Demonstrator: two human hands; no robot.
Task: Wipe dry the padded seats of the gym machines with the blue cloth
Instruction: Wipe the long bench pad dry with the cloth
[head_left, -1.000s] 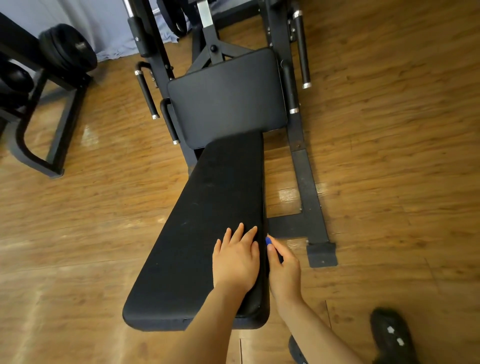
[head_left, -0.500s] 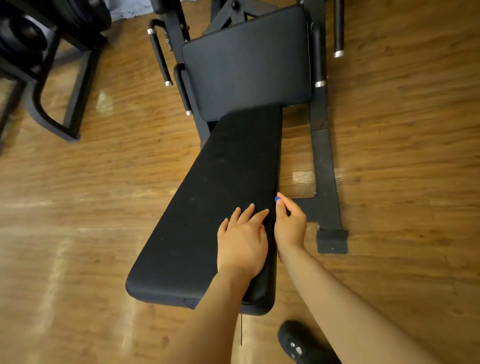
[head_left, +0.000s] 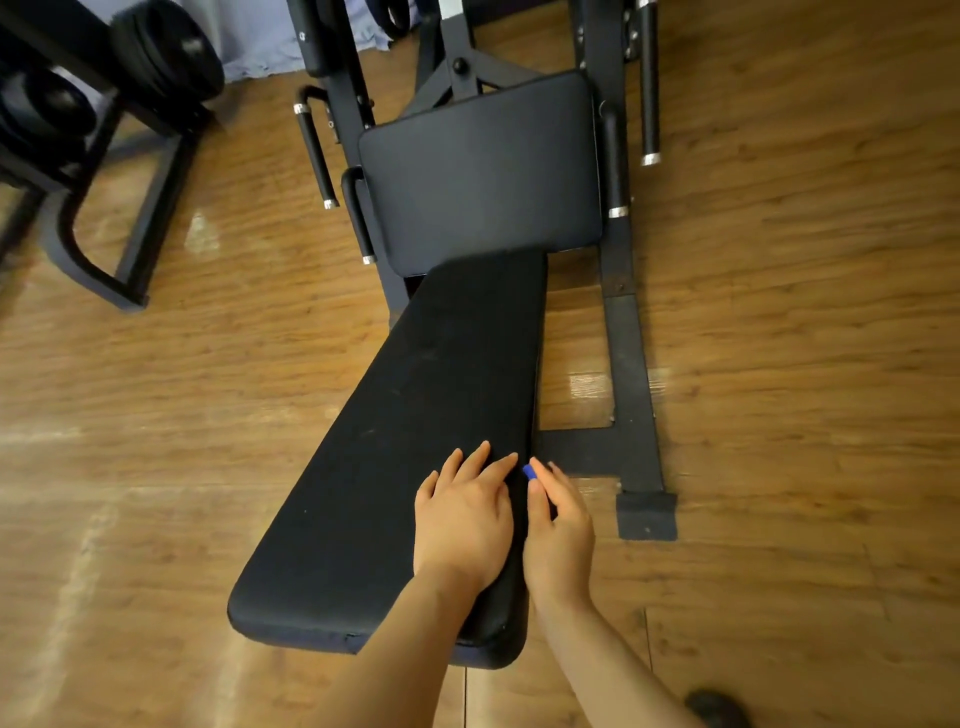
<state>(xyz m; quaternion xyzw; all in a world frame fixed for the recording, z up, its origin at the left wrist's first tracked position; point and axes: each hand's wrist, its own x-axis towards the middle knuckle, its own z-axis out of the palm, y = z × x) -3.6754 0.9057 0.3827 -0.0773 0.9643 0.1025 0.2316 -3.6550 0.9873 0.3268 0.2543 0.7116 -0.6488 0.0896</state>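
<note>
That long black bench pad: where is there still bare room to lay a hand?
The long black bench pad is bare left of and beyond the left hand. Its near right edge is crowded: both hands, the right hand pinching a blue cloth.

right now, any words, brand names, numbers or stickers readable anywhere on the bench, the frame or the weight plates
None can be read in this view.
Long bench pad: plain black, no text.
Square back pad: plain black, no text.
Machine frame: no label or sticker shows.
Weight plates: any numbers are too dark and blurred to read.
Blue cloth: only a small tip shows at the right hand, no print visible.
</note>
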